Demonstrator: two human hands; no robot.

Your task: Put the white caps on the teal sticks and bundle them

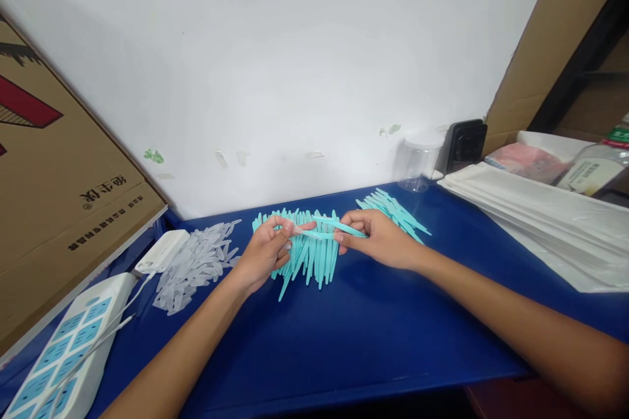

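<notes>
My left hand (269, 250) is closed, its thumb and forefinger pinching a small clear plastic cap (297, 230). In my right hand (377, 236) are slim teal plastic sticks (346, 228), apparently two. The lower stick's tip reaches to the cap; whether it sits inside the cap I cannot tell. Beneath both hands lies a row of similar teal sticks (314, 262), side by side. A looser pile of teal sticks (400, 215) is behind my right hand. To the left of my left hand there is a heap of translucent caps (196, 262).
A white power strip (73, 347) with cables and a white device (162, 251) lie at left, beside a cardboard box (63, 209). Against the white wall stand a clear jar (420, 163) and a black object (464, 147). White bags (545, 222) and a bottle (597, 167) occupy the right.
</notes>
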